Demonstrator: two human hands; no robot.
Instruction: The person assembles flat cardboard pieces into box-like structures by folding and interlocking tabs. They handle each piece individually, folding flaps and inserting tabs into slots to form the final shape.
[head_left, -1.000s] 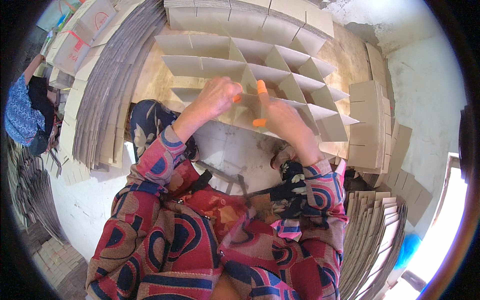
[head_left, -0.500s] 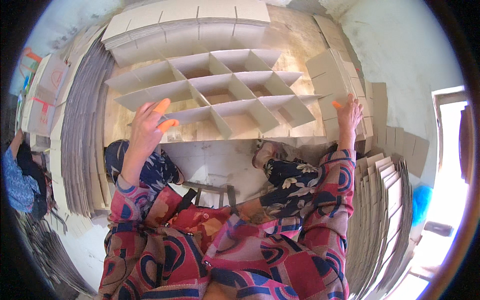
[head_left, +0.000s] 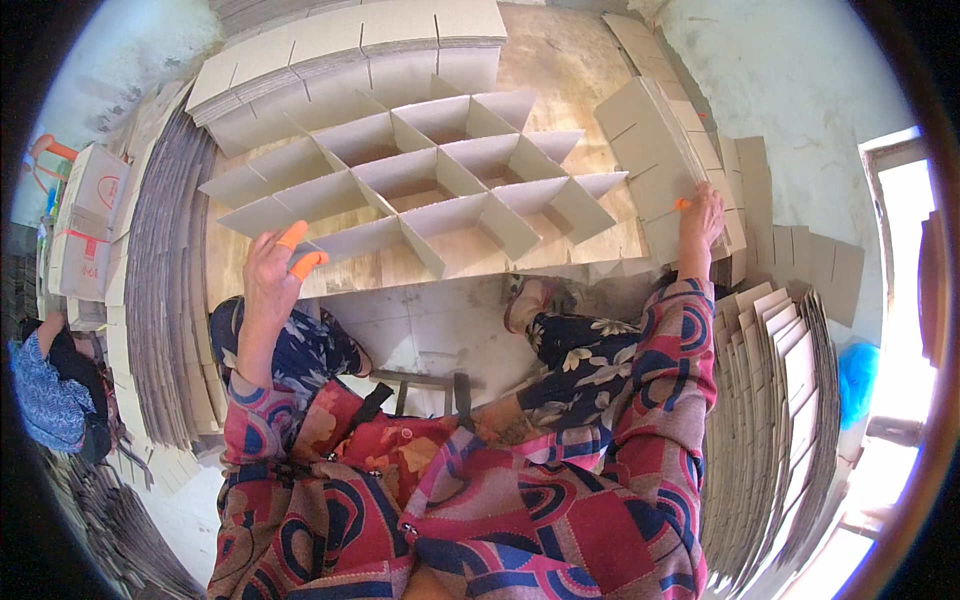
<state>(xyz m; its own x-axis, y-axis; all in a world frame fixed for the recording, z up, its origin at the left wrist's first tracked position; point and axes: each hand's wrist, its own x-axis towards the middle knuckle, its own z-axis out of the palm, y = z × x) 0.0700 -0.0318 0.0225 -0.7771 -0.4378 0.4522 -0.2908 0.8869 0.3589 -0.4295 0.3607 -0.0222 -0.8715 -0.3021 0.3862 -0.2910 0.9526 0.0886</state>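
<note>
A grid of interlocked cardboard dividers [head_left: 440,170] stands on a wooden table. At its near left corner is my left hand [head_left: 268,275], with orange covers on the thumb and one finger. Those two fingertips are apart, beside the end of the grid's front strip; whether they touch it is hard to tell. My right hand [head_left: 704,220] grips the edge of a slotted cardboard sheet [head_left: 640,150] on the pile at the table's right side. An orange-covered thumb lies on the sheet's face, and the other fingers curl over the edge.
A thick stack of slotted cardboard strips [head_left: 350,45] lies along the table's far side. Tall cardboard piles stand at left [head_left: 160,300] and at lower right [head_left: 765,430]. A printed carton [head_left: 88,225] and another person's blue sleeve [head_left: 50,395] are at far left.
My left hand has moved slightly left and down, its thumb and finger closer together. My right hand's fingers have curled more over the sheet's edge. The whole view has shifted a little.
</note>
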